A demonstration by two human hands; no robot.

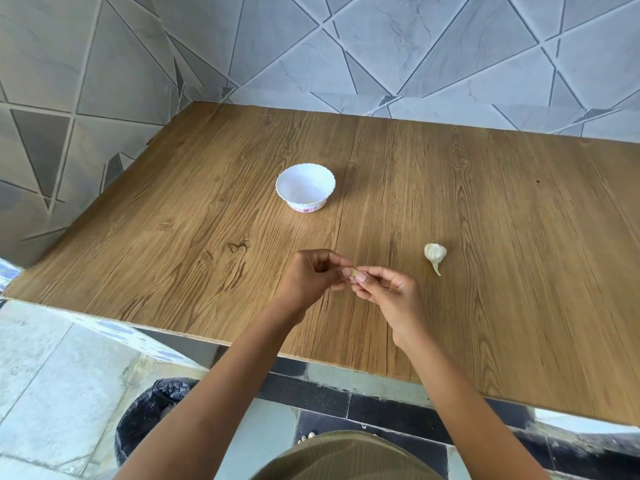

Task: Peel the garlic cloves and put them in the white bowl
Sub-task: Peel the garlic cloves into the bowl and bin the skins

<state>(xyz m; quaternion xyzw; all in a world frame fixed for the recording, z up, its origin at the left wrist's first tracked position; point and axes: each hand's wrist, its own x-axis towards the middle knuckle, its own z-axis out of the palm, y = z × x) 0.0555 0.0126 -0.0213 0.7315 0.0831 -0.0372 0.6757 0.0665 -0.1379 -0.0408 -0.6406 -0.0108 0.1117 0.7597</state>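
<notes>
A small garlic clove (pixel 354 273) is pinched between the fingertips of my left hand (pixel 311 278) and my right hand (pixel 384 289), just above the wooden table (pixel 173 244) near its front edge. Most of the clove is hidden by my fingers. A garlic bulb (pixel 435 255) with a papery stem lies on the table to the right of my right hand. The white bowl (pixel 305 187) with a scalloped rim stands upright farther back, behind my left hand. A little yellowish matter shows at its bottom.
A bin lined with a black bag (pixel 152 410) stands on the floor below the table's front edge, under my left forearm. Tiled walls close the table at the back and the left.
</notes>
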